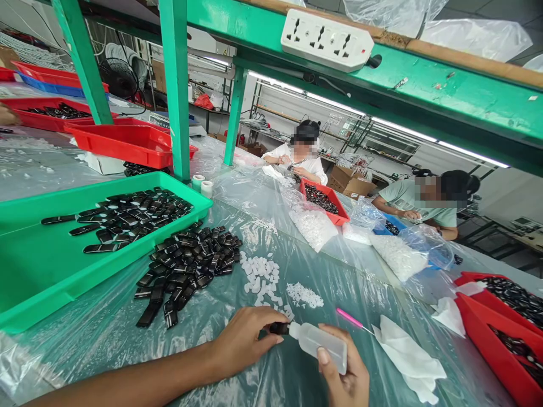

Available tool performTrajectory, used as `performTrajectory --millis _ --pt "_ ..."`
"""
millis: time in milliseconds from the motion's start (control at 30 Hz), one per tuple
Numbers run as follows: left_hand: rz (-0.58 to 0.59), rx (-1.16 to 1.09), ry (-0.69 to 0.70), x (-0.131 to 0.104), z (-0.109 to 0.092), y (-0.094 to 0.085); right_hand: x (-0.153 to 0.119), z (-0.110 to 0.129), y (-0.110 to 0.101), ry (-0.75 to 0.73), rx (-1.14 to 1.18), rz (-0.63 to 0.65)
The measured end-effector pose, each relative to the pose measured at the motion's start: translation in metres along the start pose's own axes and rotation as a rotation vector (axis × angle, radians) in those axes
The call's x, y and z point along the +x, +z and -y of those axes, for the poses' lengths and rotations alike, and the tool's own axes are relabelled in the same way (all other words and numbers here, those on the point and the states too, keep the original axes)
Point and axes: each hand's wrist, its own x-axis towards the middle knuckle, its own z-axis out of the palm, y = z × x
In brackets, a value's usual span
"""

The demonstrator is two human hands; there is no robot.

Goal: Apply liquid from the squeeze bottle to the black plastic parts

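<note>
Between its thumb and fingers, my left hand [244, 339] pinches a small glossy black plastic piece [279, 328]. My right hand [345, 370] is wrapped round a translucent white squeeze bottle [320, 343], tilted so that its nozzle meets the black piece or comes very close to it. Beyond my left hand lies a heap of similar black pieces [190, 263]. Small white oval pads [261, 277] and a pile of smaller white bits [304, 295] are spread just past my hands. A pink-handled pick [350, 317] and a crumpled white cloth [407, 356] lie to the right.
A green tray [38, 282] holding black pieces stands at the left. Red trays [479, 322] sit at the right edge. A green shelf frame [175, 85] with a power strip [326, 39] crosses above. Two people [303, 152] work across the plastic-covered table.
</note>
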Motion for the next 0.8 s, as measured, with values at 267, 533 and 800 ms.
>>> performTrajectory --millis 267,533,800 --pt "0.002 -0.049 -0.001 0.0007 0.0026 0.0019 -0.0027 0.0025 -0.0019 -0.011 -0.006 0.025" --pt "0.009 -0.18 -0.047 0.0025 -0.0006 0.0025 0.0039 0.0086 -0.001 0.216 0.145 0.02" --pt "0.015 -0.152 -0.038 0.002 -0.0002 0.002 0.0015 0.0068 -0.0019 0.089 0.048 -0.009"
